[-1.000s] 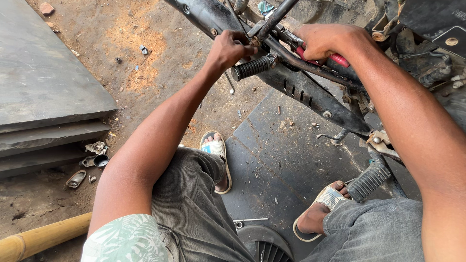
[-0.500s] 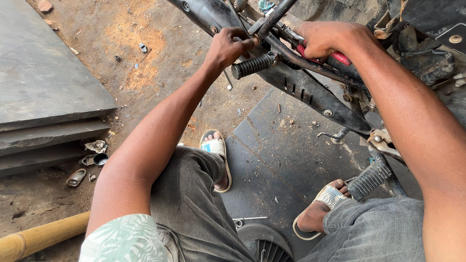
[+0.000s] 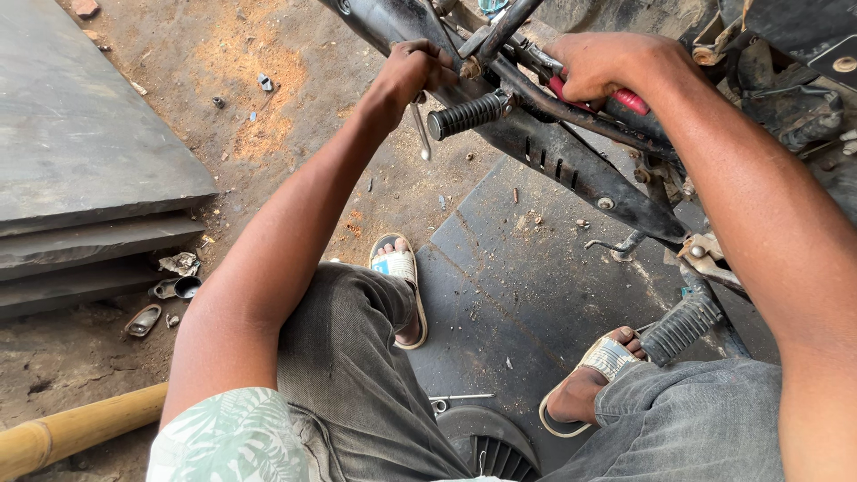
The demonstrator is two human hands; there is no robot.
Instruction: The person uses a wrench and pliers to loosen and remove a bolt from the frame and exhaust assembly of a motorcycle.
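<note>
Two bare hands work at the underside of a motorcycle's black metal frame tubing [image 3: 571, 112], both reaching forward and up from a squat on the dirt floor [image 3: 268, 116]. The left hand [image 3: 412, 76] is curled shut around a slim silvery metal tool [image 3: 420, 134] whose shank hangs down out of the fist, pointing at the ground; the fist sits just left of the black ribbed rubber footpeg [image 3: 469, 113] and touches the frame beside it. The right hand [image 3: 600, 64] is closed over the red-handled pliers [image 3: 625, 98], of which only a strip of red grip shows under the fingers — whether the pliers bite on anything cannot be told, since the working end is hidden behind the tubing. The footpeg's long axis runs left to right with a slight upward tilt, its free end toward the left hand, which is clearly the nearer of the two; the right hand lies on the far side of the tube junction. Lower right, a second ribbed footpeg [image 3: 683, 326] juts out above a sandalled foot [image 3: 594, 375] — well apart from both hands. Grey stone slabs [image 3: 89, 170] are stacked at the left, with a bamboo pole [image 3: 80, 433] near the knee
</note>
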